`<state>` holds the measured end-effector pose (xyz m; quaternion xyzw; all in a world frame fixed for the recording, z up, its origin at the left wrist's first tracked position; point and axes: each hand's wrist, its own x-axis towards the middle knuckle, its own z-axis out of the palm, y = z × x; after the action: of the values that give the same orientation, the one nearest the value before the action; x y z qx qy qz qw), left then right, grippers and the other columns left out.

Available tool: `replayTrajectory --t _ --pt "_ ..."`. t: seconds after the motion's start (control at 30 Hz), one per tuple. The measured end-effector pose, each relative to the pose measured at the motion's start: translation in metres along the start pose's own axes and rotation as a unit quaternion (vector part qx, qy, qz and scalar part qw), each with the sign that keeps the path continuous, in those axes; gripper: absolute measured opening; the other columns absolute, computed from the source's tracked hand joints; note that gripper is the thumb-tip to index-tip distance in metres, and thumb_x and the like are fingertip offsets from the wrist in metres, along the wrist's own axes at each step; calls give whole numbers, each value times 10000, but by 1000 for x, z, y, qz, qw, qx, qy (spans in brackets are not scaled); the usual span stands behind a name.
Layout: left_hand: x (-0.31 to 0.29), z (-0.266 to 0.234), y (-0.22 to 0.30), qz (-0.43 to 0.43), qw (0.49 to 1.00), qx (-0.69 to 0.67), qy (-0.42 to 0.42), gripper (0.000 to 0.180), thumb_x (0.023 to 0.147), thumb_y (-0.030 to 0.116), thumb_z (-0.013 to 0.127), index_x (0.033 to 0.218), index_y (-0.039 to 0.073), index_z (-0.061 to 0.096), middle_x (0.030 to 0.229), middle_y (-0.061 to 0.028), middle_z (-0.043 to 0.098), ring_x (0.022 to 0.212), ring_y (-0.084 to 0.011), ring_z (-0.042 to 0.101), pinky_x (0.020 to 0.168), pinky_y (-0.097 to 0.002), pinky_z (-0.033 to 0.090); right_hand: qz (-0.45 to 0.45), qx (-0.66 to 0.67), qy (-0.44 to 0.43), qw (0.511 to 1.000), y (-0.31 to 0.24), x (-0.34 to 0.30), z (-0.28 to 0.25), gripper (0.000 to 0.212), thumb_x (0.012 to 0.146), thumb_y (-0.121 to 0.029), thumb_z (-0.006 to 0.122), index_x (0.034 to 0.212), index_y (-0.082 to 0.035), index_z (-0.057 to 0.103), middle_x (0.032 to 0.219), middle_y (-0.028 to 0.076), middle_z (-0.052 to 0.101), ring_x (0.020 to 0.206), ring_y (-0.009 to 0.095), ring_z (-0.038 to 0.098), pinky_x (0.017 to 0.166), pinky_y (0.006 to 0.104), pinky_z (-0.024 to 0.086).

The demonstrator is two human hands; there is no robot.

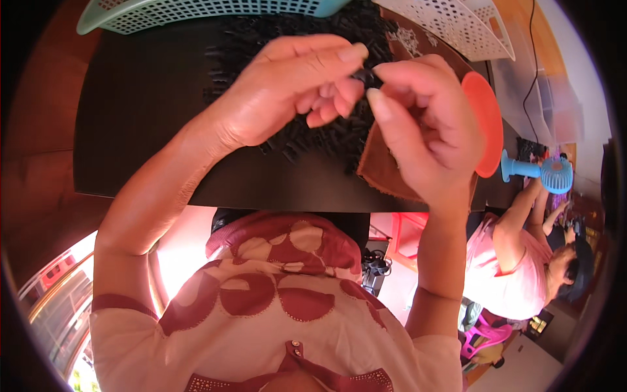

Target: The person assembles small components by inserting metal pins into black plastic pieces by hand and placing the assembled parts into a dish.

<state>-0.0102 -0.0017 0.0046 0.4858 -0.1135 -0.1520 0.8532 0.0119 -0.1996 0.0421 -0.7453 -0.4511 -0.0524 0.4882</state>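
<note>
Hovering hands [287, 78] [431, 124], black pieces [333, 140] beneath, teal basket [215, 16], white basket [450, 29], contents unclear

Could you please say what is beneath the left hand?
Small black pieces show around the bare left hand, on the dark tabletop; whatever lies directly beneath the hand is hidden.

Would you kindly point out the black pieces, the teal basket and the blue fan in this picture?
Black pieces [336, 138], head view: lower part of the pile.
Teal basket [209, 10], head view: its perforated wall.
Blue fan [556, 176], head view: its round head.
</note>
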Motion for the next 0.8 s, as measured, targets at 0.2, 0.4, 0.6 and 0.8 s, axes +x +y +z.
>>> replayTrajectory --t 0.2,0.4,0.6,0.8 --pt "2 5 0 50 998 16 -24 309 1010 298 476 867 34 549 757 -40 522 587 -82 401 510 -229 316 308 -215 37 926 15 -58 -92 98 915 -48 620 995 6 633 823 21 572 711 73 509 629 227 413" --pt "1 2 -5 55 998 42 -4 285 1003 270 473 874 24 537 766 -48 532 608 -87 421 517 -231 334 233 -305 -28 923 27 -76 -99 81 890 -37 619 961 1 626 819 96 566 698 195 567 658 288 447" --pt "5 -4 -10 40 997 58 -9 279 995 264 478 850 28 517 784 -59 539 611 -92 435 519 -232 351 183 -350 -58 917 54 -64 -97 101 880 -82 607 958 -28 640 883 125 608 812 322 613 713 379 479" --pt "6 -7 -10 55 996 67 -5 283 993 262 476 835 32 518 782 -59 537 611 -92 434 519 -230 348 175 -392 -140 892 67 -47 -94 82 866 -101 585 889 -30 621 893 125 610 849 346 607 727 436 477"
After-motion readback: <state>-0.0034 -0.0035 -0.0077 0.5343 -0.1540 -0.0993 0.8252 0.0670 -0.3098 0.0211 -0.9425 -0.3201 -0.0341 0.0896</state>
